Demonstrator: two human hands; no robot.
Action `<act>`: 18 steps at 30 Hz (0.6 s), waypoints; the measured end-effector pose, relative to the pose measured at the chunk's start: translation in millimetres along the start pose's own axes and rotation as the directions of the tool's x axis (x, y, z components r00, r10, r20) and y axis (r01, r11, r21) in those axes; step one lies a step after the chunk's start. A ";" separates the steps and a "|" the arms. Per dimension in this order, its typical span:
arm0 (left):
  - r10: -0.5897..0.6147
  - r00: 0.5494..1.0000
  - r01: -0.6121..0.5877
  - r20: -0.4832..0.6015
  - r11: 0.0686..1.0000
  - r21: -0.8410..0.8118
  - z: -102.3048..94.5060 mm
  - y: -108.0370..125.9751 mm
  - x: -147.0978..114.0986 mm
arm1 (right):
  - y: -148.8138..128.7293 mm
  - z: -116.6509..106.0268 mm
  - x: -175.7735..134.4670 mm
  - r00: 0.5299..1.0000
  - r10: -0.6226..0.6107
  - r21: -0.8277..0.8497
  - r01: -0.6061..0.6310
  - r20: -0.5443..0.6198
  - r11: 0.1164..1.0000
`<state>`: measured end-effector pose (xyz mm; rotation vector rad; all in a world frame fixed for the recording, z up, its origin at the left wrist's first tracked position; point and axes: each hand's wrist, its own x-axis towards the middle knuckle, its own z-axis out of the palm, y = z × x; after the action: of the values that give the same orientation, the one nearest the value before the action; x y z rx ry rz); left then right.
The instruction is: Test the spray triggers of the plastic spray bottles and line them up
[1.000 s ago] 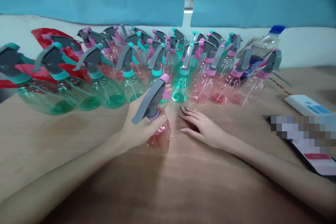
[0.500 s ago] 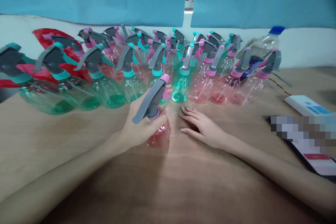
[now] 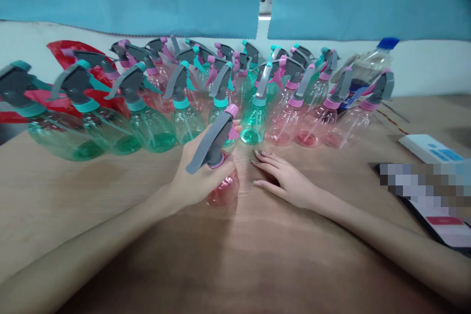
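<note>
My left hand (image 3: 195,176) grips a pink spray bottle (image 3: 223,190) that stands upright on the wooden table (image 3: 235,255). Its grey trigger head (image 3: 211,143) with a pink nozzle rises above my fingers. Just right of the bottle, my right hand (image 3: 283,179) lies flat on the table, fingers spread, holding nothing. Behind both hands stand rows of spray bottles, the green spray bottles (image 3: 150,127) at the left and the pink spray bottles (image 3: 312,122) at the right.
A clear water bottle with a blue cap (image 3: 362,71) stands behind the pink row at the right. A red bag (image 3: 69,54) lies behind the green bottles. A white box (image 3: 429,149) and a blurred flat item (image 3: 430,191) lie at the right edge.
</note>
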<state>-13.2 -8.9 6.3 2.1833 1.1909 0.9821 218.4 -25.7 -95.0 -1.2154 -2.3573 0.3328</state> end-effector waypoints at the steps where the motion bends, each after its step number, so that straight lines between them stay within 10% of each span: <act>1: -0.005 1.000 0.005 0.002 1.000 -0.002 -0.1 0.2 0.0 | 0.1 0.0 0.0 1.000 0.003 0.002 -0.003 0.001 1.000; 18: -0.017 1.000 0.017 -0.010 0.998 0.055 -2.4 4.4 1.1 | 0.6 0.4 -0.1 1.000 -0.003 -0.016 0.004 0.006 1.000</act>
<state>-12.2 -10.1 11.2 2.2096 1.2524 0.9643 218.6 -25.5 -95.7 -1.2190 -2.3708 0.3177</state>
